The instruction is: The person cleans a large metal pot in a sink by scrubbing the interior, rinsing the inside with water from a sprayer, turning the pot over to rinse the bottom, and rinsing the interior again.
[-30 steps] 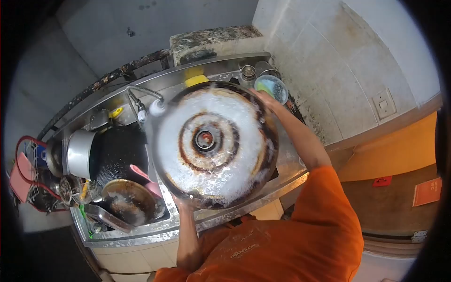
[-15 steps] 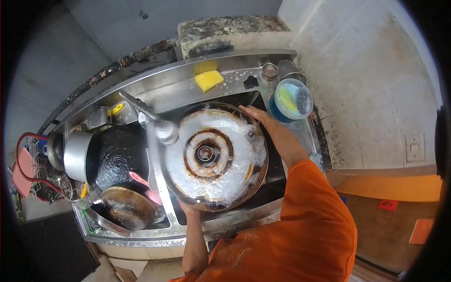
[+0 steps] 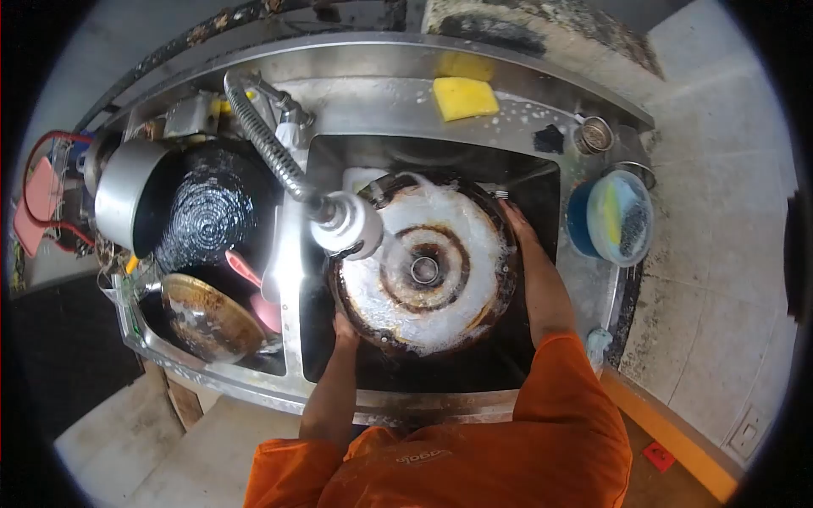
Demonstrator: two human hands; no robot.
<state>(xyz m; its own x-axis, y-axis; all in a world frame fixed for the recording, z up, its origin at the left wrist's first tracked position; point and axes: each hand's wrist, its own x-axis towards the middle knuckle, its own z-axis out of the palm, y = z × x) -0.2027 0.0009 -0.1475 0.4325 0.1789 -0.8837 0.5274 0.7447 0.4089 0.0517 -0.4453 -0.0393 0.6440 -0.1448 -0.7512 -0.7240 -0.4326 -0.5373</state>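
A large round lid, scorched brown and covered with white suds, lies level inside the right sink basin, its ring-shaped knob facing up. My left hand grips its lower left rim, with the fingers mostly hidden beneath. On the upper right rim is my right hand, closed round the edge. The white head of a flexible faucet hangs over the lid's upper left part.
In the left basin are a big pot, a stained pan and a pink-handled utensil. A yellow sponge lies on the back ledge. At the right stands a tub with scrubbers inside.
Both hands have lowered the lid from above the counter into the right basin. The view has tilted and shifted, so the faucet and basin look nearer.
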